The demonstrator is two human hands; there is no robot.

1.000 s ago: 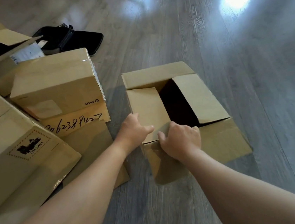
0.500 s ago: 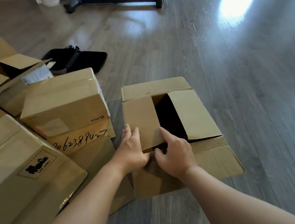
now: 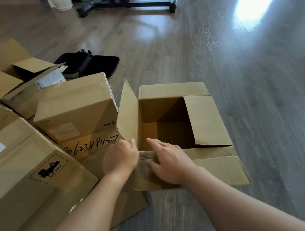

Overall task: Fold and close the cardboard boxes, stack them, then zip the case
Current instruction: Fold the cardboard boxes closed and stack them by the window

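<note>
1. Cardboard flaps differ from a moment ago: the left flap [image 3: 128, 116] of the open box [image 3: 204, 124], which lay folded over the opening, now stands up, and the inside shows down to the bottom.
2. The right flap [image 3: 205, 120] still leans inward; the near flap [image 3: 211, 167] lies folded out toward the person.
3. The left hand [image 3: 120, 158] has its fingers curled at the base of the raised flap; whether it grips the edge I cannot tell.
4. The right hand [image 3: 169, 162] has opened since then and rests flat, fingers spread, on the near flap.
5. Count: one open box in front; at least four more boxes piled to the left, the back box [image 3: 11, 87] open.
6. One black case [image 3: 92, 64] lies unzipped on the wood floor [image 3: 258, 84] behind the pile.
</note>
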